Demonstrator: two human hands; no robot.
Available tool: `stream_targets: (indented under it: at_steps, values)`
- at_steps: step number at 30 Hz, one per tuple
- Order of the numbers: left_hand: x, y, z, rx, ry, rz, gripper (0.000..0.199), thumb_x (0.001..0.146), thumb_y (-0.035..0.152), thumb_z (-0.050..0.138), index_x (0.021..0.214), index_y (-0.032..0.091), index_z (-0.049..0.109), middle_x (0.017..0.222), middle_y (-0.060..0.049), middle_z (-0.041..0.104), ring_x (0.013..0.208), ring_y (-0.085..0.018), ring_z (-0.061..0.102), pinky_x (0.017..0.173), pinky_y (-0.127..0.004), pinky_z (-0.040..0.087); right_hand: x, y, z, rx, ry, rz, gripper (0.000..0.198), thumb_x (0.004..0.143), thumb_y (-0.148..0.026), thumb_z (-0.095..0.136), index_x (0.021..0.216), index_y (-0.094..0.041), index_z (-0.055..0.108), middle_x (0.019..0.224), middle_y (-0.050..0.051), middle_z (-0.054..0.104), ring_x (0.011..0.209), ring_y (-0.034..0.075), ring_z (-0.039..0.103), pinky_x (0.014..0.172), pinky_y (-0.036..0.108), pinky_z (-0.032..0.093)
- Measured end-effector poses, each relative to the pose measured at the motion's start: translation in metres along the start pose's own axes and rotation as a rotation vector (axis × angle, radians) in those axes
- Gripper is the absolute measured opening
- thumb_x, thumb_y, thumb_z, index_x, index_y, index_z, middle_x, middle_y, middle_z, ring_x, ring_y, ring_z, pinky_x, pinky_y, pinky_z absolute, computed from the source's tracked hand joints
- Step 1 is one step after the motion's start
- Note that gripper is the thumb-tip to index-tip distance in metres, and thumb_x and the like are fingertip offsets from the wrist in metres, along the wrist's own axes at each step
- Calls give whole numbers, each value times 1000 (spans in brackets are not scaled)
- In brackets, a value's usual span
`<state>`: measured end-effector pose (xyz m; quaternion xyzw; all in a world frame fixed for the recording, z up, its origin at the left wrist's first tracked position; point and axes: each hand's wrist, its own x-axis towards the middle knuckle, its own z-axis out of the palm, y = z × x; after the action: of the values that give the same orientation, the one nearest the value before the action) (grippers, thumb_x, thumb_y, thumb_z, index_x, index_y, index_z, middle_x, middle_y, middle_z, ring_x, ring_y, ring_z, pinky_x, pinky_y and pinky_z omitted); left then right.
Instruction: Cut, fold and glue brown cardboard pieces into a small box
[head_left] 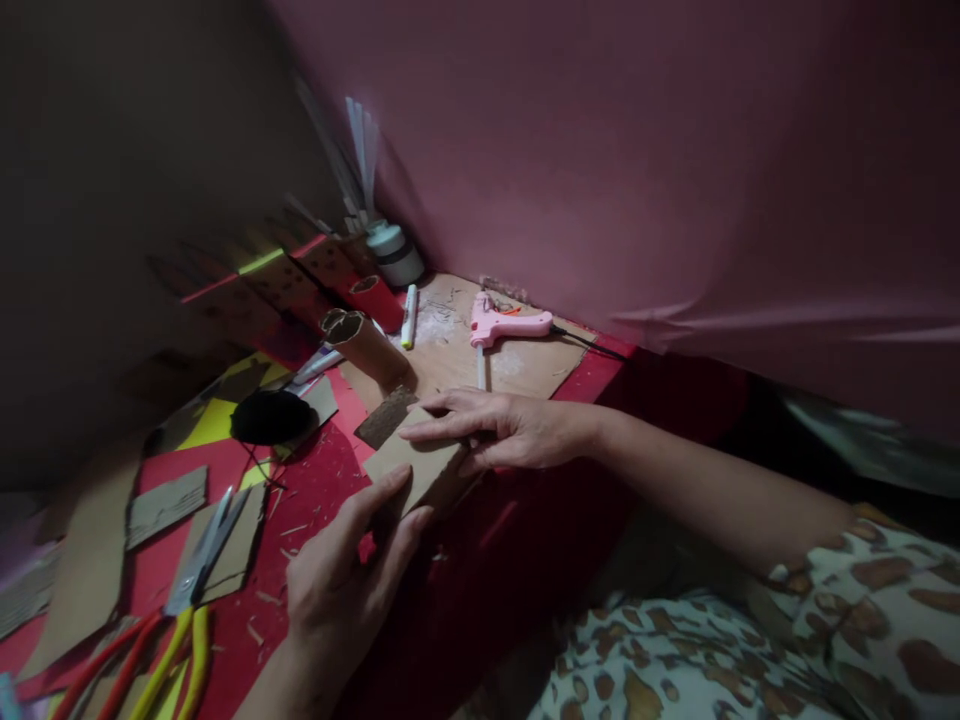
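A folded-looking piece of cardboard (414, 462) is held between my two hands over the front edge of the red table. My left hand (341, 570) pinches its near left corner, with one finger on top and another along the side. My right hand (517, 430) grips the far right end, fingers laid over the upper face and the thumb at the side. Just behind it lies a small dark brown strip (384, 420), partly covered. Beyond that stands a brown cardboard tube (373, 352), tilted in the view. The underside of the held cardboard is hidden.
A pink glue gun (514, 325) rests on a wooden board (574, 368), near a marker (409, 316). Scissors (199, 565), pliers-like handles (187, 665), black yarn (271, 417) and cardboard scraps (166, 507) lie left. A jar (396, 256) stands by the pink wall.
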<state>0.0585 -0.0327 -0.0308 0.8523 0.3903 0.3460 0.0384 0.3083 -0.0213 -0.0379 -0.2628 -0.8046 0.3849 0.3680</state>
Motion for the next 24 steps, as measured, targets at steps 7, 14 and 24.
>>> stream_targets:
  at_steps: [7, 14, 24]
  values:
    - [-2, 4, -2, -27, -55, -133, 29, 88, 43, 63, 111, 26, 66, 93, -1, 76, 58, -11, 61, 60, -24, 46, 1, 3, -1, 3, 21, -53, 48, 95, -17, 55, 142, -20, 50, 143, 11, 44, 139, 21, 37, 114, 35, 28]
    - [-2, 7, -3, -47, -61, -113, 25, 89, 36, 64, 112, 26, 65, 94, -1, 75, 64, -11, 64, 64, -24, 48, -2, 2, 2, 23, 26, 12, 47, 97, -29, 54, 143, -19, 48, 149, 12, 40, 145, 19, 28, 118, 35, 19]
    - [-4, 1, 0, -85, -76, -65, 23, 91, 32, 62, 112, 25, 63, 102, -2, 76, 83, -17, 72, 77, -25, 54, -5, 0, 7, 20, 69, 26, 44, 98, -31, 52, 142, -23, 50, 151, 12, 38, 146, 20, 26, 118, 41, 20]
